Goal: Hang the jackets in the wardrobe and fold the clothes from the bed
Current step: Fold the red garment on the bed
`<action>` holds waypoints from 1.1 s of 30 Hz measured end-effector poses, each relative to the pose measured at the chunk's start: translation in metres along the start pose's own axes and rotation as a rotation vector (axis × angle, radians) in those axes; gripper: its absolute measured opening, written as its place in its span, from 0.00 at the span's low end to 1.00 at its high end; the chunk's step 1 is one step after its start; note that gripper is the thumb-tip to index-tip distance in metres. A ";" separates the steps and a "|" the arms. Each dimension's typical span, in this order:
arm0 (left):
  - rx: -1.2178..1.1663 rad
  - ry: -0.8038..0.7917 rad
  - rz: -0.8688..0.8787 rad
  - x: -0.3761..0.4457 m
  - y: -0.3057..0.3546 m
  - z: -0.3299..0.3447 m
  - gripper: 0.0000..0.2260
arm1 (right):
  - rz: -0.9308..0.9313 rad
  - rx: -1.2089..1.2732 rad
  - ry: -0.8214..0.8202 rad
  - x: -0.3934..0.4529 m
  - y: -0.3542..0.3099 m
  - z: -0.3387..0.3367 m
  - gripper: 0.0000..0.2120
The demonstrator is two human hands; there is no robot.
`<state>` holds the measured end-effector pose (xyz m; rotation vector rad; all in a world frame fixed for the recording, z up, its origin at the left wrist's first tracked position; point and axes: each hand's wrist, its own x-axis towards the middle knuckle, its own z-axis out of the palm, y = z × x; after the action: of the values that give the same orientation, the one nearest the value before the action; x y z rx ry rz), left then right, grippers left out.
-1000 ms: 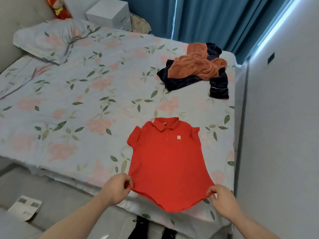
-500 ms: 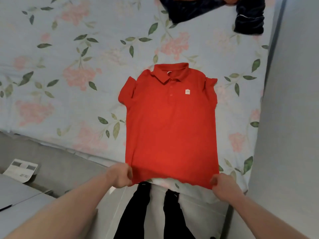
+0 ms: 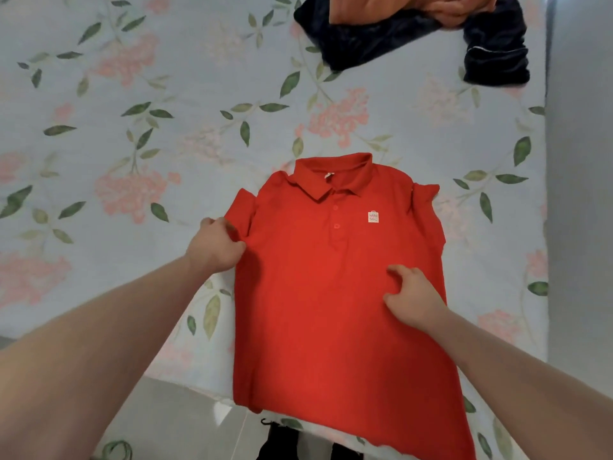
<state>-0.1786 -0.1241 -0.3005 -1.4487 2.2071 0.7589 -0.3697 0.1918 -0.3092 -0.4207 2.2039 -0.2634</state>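
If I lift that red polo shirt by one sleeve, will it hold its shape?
Probably not. The red polo shirt lies flat and creased, and bunches under the left hand at its sleeve, so it likely droops. It looks thin, so likely light.

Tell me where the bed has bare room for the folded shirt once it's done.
The widest bare sheet lies left of the red polo shirt, beyond the left hand gripping its sleeve. A narrower band runs between the collar and the dark and orange clothes pile. The right side is crowded: right hand, shirt edge, then the wall.
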 end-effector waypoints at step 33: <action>-0.085 0.037 0.728 -0.031 0.075 0.064 0.17 | 0.248 0.521 0.332 0.121 0.002 -0.087 0.23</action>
<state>-0.2340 -0.0376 -0.3147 -0.6553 2.7751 1.0539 -0.5089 0.1507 -0.3437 0.1966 2.3618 -0.7920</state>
